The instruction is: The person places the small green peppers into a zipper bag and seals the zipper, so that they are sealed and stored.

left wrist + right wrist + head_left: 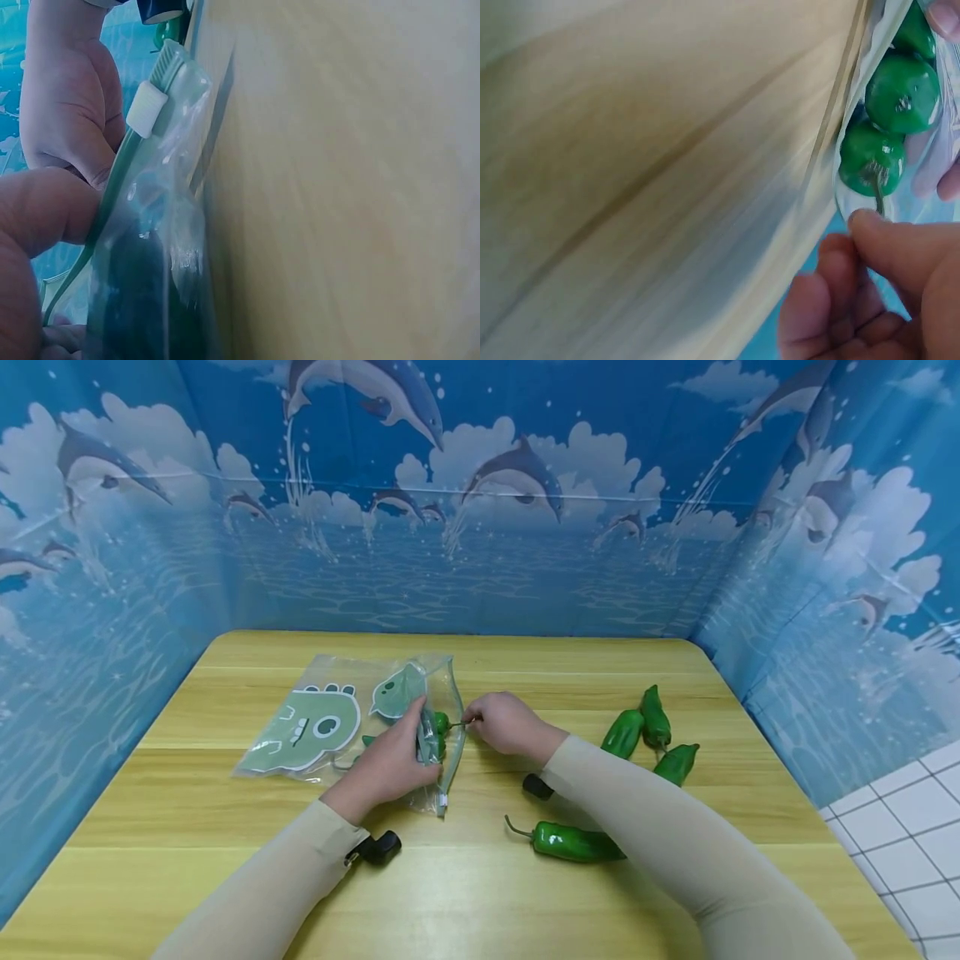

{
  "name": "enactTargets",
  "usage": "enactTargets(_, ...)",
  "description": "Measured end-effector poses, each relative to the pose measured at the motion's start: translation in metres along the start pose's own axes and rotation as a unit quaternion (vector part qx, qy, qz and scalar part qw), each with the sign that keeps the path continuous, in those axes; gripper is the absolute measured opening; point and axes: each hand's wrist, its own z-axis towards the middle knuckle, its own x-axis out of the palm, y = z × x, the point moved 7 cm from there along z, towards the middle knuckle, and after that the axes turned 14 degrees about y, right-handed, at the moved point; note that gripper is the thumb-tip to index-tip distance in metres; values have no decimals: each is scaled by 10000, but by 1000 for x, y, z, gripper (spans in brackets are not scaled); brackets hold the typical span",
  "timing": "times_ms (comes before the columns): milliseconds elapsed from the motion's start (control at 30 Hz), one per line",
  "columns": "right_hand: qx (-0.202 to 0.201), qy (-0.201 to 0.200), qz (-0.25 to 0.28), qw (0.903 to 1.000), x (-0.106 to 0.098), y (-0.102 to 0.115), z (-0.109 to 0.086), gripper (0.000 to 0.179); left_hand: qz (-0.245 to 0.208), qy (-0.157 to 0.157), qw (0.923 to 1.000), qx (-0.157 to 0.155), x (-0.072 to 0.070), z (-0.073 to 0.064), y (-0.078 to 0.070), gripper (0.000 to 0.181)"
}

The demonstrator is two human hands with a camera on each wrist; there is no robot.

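A clear zip bag (306, 675) with green cartoon monster prints lies on the table, its mouth facing right. My left hand (393, 762) grips the bag near that mouth, fingers on the far side and thumb on the near side. Just outside the mouth, my right hand (506, 724) pinches the thin stem of a green pepper (871, 159) between thumb and fingertips. That pepper's body sits within the bag opening, beside another green pepper (902, 91) and part of a third. A white slider (147, 109) stands at the near end of the zip.
Three green peppers lie in a group at the right, one of them at the back (656, 717). Another long pepper (573, 843) lies nearer, partly under the right sleeve (645, 827). A dolphin-print curtain (480, 568) surrounds the wooden table (465, 893).
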Motion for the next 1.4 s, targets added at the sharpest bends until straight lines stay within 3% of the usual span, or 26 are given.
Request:
enactTargets(333, -16, -166, 18, 9999, 3, 2, 6, 16, 32, -4, 10000, 55, 1, 1, 0, 116)
enactTargets(700, -79, -138, 291, 9995, 5, 8, 10, 15, 22, 5, 10000, 87, 0, -1, -3, 116)
enactTargets(1400, -166, -63, 255, 9995, 8, 14, 20, 17, 107, 27, 9999, 40, 1, -2, -4, 116)
